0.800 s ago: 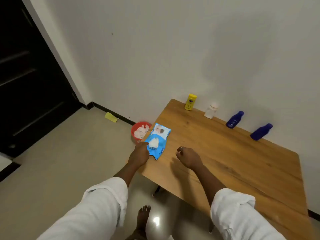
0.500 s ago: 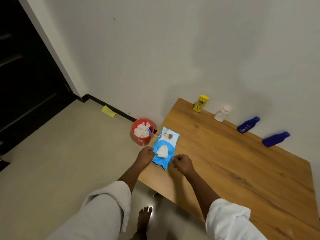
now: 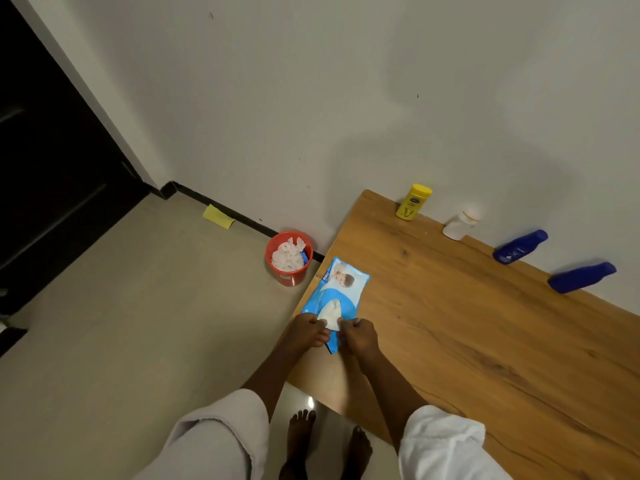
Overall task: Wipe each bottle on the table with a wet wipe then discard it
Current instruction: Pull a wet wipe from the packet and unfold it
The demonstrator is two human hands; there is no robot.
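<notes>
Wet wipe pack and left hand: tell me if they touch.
Touching. The head view shows the left hand resting on the wet wipe pack at its near end, no gap visible.

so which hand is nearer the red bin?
Left. The left hand grips the wipes pack's near end, on the red bin's side; the right hand is just beyond it, pinching the white wipe.

Person: white long sleeves pushed up to the elbows, cuffs bunched, on left sleeve (image 3: pixel 221 441) and right sleeve (image 3: pixel 443 445); forearms bare, both feet (image 3: pixel 323 445) bare, no rings or watch visible
</notes>
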